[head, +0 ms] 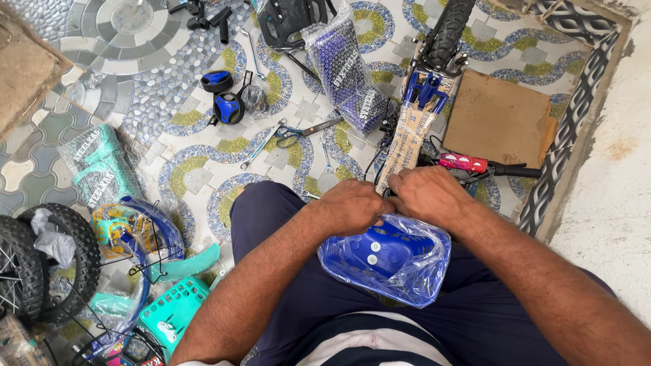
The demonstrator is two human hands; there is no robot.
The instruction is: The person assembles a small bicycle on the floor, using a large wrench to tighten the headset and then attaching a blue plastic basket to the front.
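Note:
On my lap lies a blue plastic basket (390,254) wrapped in a clear plastic bag. My left hand (352,205) is clenched on the bag's upper edge. My right hand (428,195) grips the same edge just beside it, the knuckles of both hands nearly touching. Right beyond my hands stands a small bicycle frame (410,132) wrapped in cardboard, with a blue fork, a black tyre (447,30) and a red handlebar grip (463,162).
Spanners (261,146) and scissors (298,132) lie on the patterned tile floor. Bagged purple parts (342,64), blue training wheels (224,95), a teal basket (173,312), fenders and black tyres (41,261) sit left. A cardboard sheet (498,115) lies right, by a wall.

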